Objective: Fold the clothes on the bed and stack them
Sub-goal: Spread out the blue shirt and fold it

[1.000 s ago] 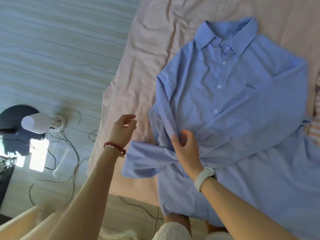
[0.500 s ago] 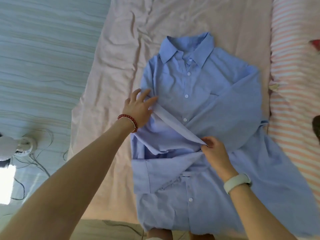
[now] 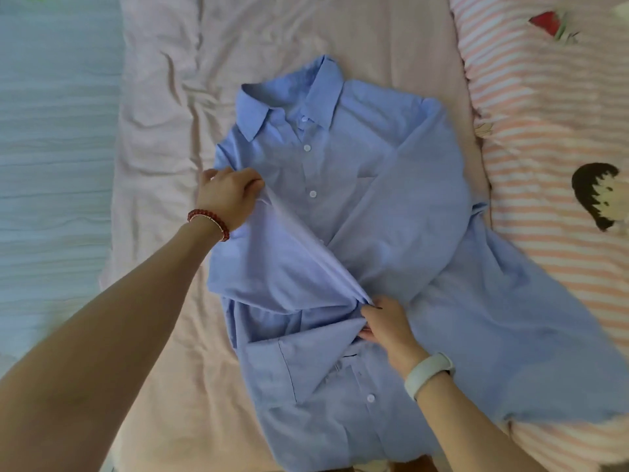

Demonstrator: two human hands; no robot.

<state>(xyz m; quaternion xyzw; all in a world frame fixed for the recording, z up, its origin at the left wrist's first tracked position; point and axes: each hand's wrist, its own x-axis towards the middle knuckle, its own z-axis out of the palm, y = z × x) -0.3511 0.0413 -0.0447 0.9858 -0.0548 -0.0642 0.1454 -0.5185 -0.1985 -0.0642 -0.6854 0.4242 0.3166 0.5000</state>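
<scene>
The blue shirt (image 3: 357,206) lies front-up in the middle of the bed (image 3: 163,165). The left hand (image 3: 228,195), at nine o'clock, and the right hand (image 3: 384,328), at five o'clock, each pinch its folded sleeve. The cloth looks light and limp; I would hold it at seams.

Light blue button-up shirt (image 3: 357,199) lies front-up on the pink bed (image 3: 163,165), collar at 12 o'clock, both sleeves folded across.

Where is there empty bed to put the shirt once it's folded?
Bare pink sheet lies left of the shirt, out to the bed's edge, and above the collar. The right is crowded: the shirt's tail spills onto the striped quilt.
</scene>
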